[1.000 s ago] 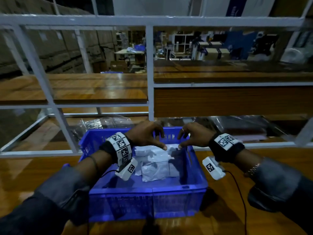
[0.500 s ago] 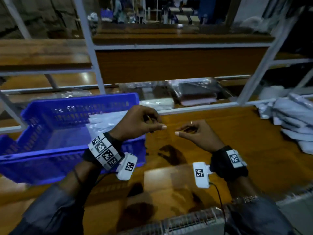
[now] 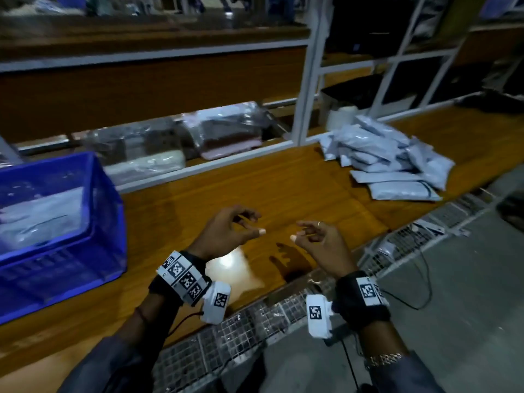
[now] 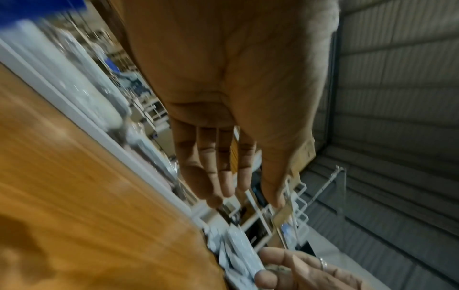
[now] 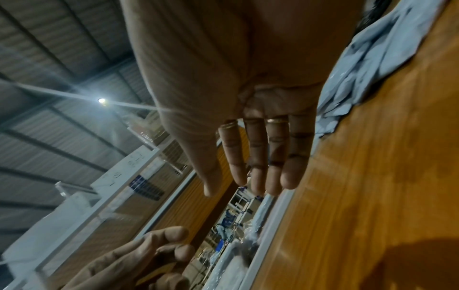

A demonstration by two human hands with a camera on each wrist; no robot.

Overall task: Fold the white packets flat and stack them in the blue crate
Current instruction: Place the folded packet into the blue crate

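Note:
The blue crate (image 3: pixel 107 199) stands at the left on the wooden table, with folded white packets (image 3: pixel 42 214) lying inside it. A loose pile of white packets (image 3: pixel 388 160) lies at the far right of the table, also seen as packets (image 5: pixel 377 56) in the right wrist view. My left hand (image 3: pixel 241 225) and right hand (image 3: pixel 314 234) hover side by side over the middle of the table, between crate and pile. Both are empty with relaxed fingers; the wrist views show the left fingers (image 4: pixel 213 172) and right fingers (image 5: pixel 273 162) stretched out, touching nothing.
A white metal frame rail (image 3: pixel 215 163) runs along the back of the table (image 3: pixel 283 188). Behind it lie clear plastic-wrapped bundles (image 3: pixel 224 131). A wire mesh shelf (image 3: pixel 255 327) edges the table's near side, with cables on the grey floor at right.
My hands left the packets in the crate and moved right, empty, to the middle of the table. The view swung right, bringing the loose packet pile into sight.

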